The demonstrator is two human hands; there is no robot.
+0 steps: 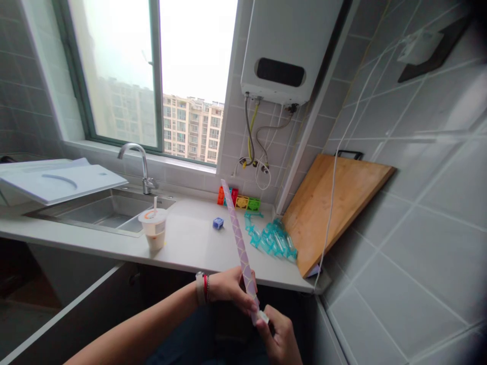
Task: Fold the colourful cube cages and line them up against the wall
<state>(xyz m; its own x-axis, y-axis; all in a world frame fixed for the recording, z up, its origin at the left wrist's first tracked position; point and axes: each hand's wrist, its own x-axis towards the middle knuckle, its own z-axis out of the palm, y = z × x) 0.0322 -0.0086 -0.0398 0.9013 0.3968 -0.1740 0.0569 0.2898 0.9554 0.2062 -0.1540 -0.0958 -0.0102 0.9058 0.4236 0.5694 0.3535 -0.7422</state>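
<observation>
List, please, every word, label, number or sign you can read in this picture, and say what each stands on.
None can be read.
Drink cup: an orange mark on the lid, too blurred to read.
Water heater: no legible print.
Twist-puzzle strip, held by left hand and right hand: pattern only.

Bare forearms; left wrist (203,288) wears white band, perhaps red cords

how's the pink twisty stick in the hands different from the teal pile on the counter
The pink stick is stretched out straight and points up and away, held at its near end by the left hand and right hand; the teal pile lies bunched up on the counter, untouched. The stick is pale and opaque; the pile looks see-through. Both appear to be made of small linked segments.
</observation>
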